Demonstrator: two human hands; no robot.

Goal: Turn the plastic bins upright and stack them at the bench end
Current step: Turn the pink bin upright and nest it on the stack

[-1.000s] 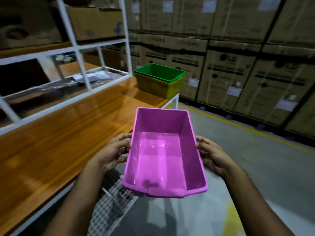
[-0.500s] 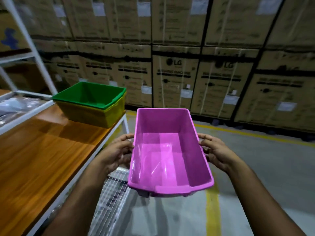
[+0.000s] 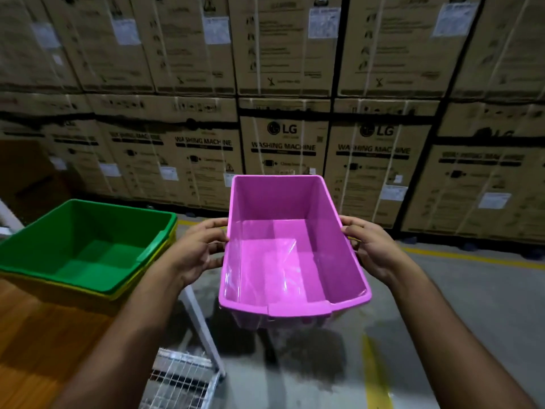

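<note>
I hold a pink plastic bin (image 3: 290, 255) upright in the air over the floor, just right of the bench end. My left hand (image 3: 197, 250) grips its left rim and my right hand (image 3: 373, 250) grips its right rim. A green bin (image 3: 88, 246) sits upright, nested inside a yellow bin (image 3: 73, 295), on the wooden bench (image 3: 38, 343) at its end, to the left of the pink bin. Only the yellow bin's rim and part of its wall show.
A wall of stacked cardboard washing machine boxes (image 3: 283, 143) stands across the aisle ahead. A white bench leg (image 3: 200, 323) and a wire mesh shelf (image 3: 180, 382) lie below the bench corner. Yellow floor lines (image 3: 374, 376) mark the grey concrete.
The view has swung right and moved toward the bench end. The green and yellow stack now appears closer, at my left. Both hands keep the same grip on the pink bin.
</note>
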